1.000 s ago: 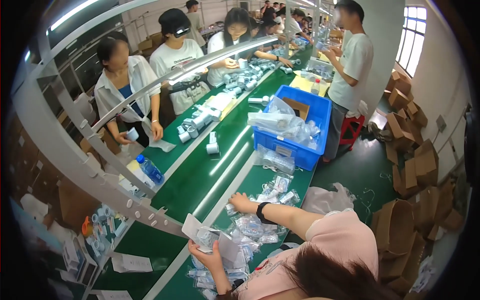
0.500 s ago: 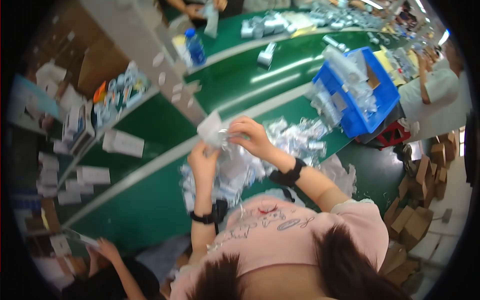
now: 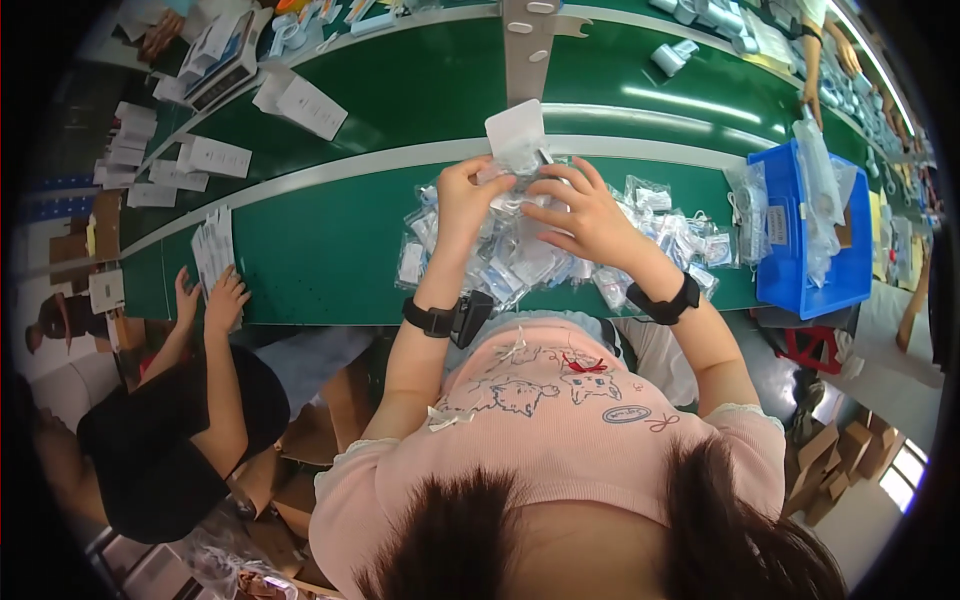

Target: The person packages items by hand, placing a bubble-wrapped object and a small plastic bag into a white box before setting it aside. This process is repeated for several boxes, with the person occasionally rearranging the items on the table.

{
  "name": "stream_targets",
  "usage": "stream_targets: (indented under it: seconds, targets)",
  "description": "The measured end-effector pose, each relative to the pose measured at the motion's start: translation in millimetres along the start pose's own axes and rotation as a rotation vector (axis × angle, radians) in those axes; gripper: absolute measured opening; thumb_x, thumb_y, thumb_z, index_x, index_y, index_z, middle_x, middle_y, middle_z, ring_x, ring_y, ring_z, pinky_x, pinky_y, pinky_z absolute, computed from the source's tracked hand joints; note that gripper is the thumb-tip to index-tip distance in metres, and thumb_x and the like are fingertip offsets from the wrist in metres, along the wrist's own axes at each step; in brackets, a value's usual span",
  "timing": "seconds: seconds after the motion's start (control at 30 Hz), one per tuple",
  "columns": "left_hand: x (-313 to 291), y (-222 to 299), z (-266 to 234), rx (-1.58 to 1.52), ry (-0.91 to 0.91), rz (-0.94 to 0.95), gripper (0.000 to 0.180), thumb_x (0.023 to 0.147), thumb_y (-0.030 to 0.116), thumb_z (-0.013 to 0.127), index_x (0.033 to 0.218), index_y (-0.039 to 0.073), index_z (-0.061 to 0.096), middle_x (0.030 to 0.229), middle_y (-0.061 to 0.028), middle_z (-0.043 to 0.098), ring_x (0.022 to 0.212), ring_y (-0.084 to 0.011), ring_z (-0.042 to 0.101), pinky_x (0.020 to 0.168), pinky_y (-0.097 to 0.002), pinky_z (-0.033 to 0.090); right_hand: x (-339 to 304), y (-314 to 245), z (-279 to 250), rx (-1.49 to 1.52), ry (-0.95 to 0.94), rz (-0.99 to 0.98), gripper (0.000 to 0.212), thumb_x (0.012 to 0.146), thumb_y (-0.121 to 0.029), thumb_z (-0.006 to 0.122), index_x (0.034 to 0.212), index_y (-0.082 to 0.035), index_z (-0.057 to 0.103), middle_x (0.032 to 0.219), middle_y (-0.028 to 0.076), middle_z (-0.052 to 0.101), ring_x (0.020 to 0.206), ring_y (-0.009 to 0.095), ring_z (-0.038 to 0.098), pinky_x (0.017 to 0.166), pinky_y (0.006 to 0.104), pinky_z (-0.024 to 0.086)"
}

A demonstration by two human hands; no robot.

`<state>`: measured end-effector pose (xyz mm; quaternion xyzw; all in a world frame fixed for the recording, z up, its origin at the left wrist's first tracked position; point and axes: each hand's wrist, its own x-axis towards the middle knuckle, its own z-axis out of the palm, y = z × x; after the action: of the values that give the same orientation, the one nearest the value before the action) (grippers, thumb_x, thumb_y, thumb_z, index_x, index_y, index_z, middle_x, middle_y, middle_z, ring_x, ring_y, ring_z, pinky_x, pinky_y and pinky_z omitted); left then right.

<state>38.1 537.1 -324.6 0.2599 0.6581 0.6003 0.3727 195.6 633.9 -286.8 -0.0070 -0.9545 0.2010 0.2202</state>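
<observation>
Over the green table, my left hand (image 3: pixel 465 208) is closed, pinching a clear plastic bag (image 3: pixel 517 158) between thumb and fingers. A white card-like flap (image 3: pixel 516 122) stands up at the bag's far end. Just right of it is my right hand (image 3: pixel 592 215), fingers spread and fingertips close to the bag; whether they touch it I cannot tell. A small dark piece shows at the bag's right edge, too small to name. Beneath both hands spreads a pile of small clear packets (image 3: pixel 505 278) with white and blue contents.
A blue bin (image 3: pixel 785 262) holding clear plastic bags stands at the table's right end. White boxes (image 3: pixel 307 103) lie beyond the pale ledge at left. A metal post (image 3: pixel 527 55) rises ahead. On the left, a co-worker in black (image 3: pixel 180 440) holds white papers (image 3: pixel 213 250).
The view has swung, so the table now lies more level across it. My right hand's fingers have spread apart beside the bag; my left hand still pinches it.
</observation>
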Motion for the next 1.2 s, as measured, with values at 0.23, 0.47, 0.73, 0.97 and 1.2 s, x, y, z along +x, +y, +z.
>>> stream_targets:
  seconds: [0.23,0.47,0.73,0.97,1.2]
  targets:
    - [4.5,-14.7,5.1,0.091,-0.036,0.019,0.026,0.062,0.010,0.071,0.079,-0.007,0.060,0.092,-0.0144,0.063,0.075,-0.0139,0.058,0.066,-0.0254,0.044,-10.6,10.2,20.5,-0.012,0.236,0.071,0.027,0.060,-0.013,0.068,0.087,-0.012,0.061,0.085,-0.002,0.056,0.094,0.021,0.050,0.094,0.0453,0.031]
    - [7.6,-21.1,4.8,0.159,-0.015,0.081,0.027,0.062,0.012,0.071,0.077,-0.006,0.059,0.093,-0.0163,0.062,0.078,-0.0188,0.059,0.067,-0.0270,0.044,-5.5,-3.1,4.6,-0.172,-0.181,0.212,0.027,0.062,-0.013,0.069,0.087,-0.011,0.061,0.086,0.000,0.058,0.100,0.023,0.046,0.097,0.0476,0.027]
    - [-7.6,0.6,7.2,0.317,0.018,0.233,0.023,0.063,0.011,0.071,0.075,-0.003,0.059,0.094,-0.0135,0.061,0.077,-0.0210,0.059,0.064,-0.0260,0.044,-11.7,7.7,5.0,-0.049,0.344,0.321,0.024,0.073,-0.019,0.063,0.094,-0.007,0.060,0.083,0.006,0.060,0.100,0.022,0.050,0.095,0.0411,0.034]
    - [-20.6,52.5,-45.4,0.243,0.291,0.289,0.019,0.067,0.009,0.070,0.077,-0.002,0.060,0.087,-0.0069,0.061,0.073,-0.0129,0.055,0.060,-0.0228,0.044,-22.2,11.9,12.5,1.105,0.428,0.877,0.022,0.085,-0.014,0.051,0.102,-0.001,0.057,0.092,0.008,0.061,0.087,0.016,0.058,0.075,0.0264,0.046]
    - [120.8,9.9,-149.9,0.434,0.537,0.445,0.010,0.069,0.002,0.068,0.074,-0.002,0.060,0.073,-0.0033,0.061,0.071,-0.0132,0.056,0.067,-0.0244,0.044,-55.2,49.2,35.7,0.769,0.570,1.016,0.022,0.087,-0.013,0.047,0.103,0.000,0.056,0.093,0.009,0.061,0.085,0.014,0.058,0.069,0.0242,0.046]
